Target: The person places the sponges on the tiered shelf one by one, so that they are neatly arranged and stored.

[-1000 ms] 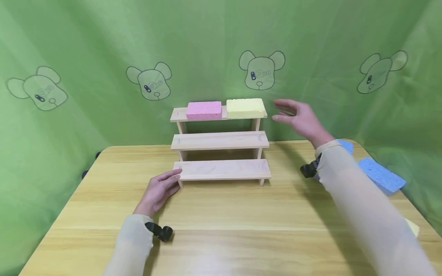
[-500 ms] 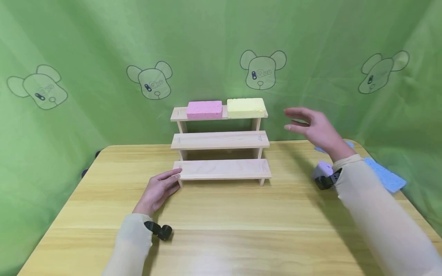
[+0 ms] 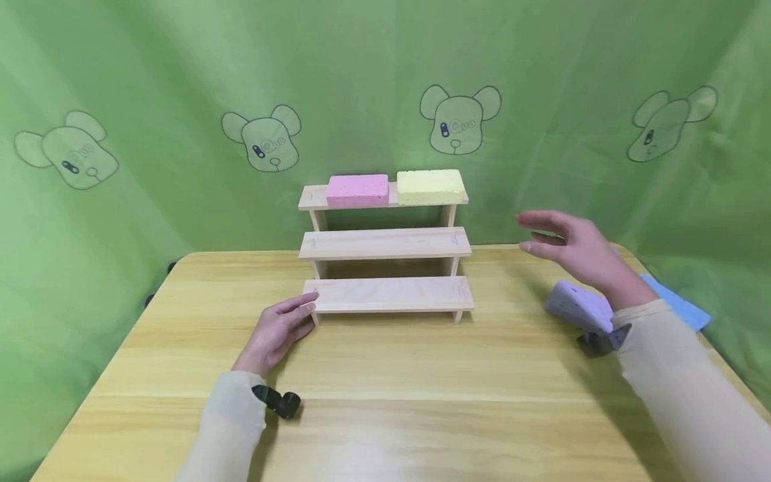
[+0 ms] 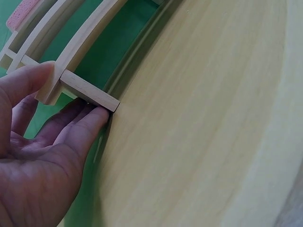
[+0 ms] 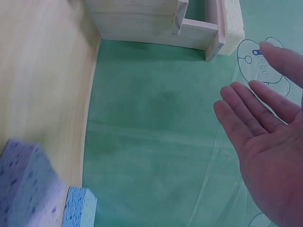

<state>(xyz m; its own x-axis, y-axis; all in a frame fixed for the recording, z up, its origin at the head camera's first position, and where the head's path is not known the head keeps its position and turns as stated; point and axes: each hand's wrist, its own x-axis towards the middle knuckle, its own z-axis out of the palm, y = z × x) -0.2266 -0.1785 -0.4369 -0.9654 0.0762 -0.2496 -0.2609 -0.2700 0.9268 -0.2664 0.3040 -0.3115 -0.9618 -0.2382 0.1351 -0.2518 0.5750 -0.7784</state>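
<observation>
A three-tier wooden step shelf [image 3: 388,294] stands against the back of the table. On its top tier sit a pink sponge [image 3: 358,191] and, to its right, a yellow sponge [image 3: 430,187]. My left hand [image 3: 277,338] holds the shelf's lower left end; in the left wrist view the thumb lies on the bottom board and the fingers [image 4: 90,125] reach under it to the leg. Raised in the air right of the shelf, my right hand [image 3: 575,248] has nothing in it, its fingers extended and apart in the right wrist view.
A purple sponge [image 3: 578,304] leans on the table below my right hand, partly behind the wrist camera. Behind the right forearm lies a blue sponge [image 3: 677,301], partly covered. A green curtain [image 3: 361,67] with bear-head drawings hangs around the wooden table [image 3: 409,428].
My right hand has moved away from the yellow sponge, to the right and down, uncovering the purple sponge. The left hand stays at the shelf's end.
</observation>
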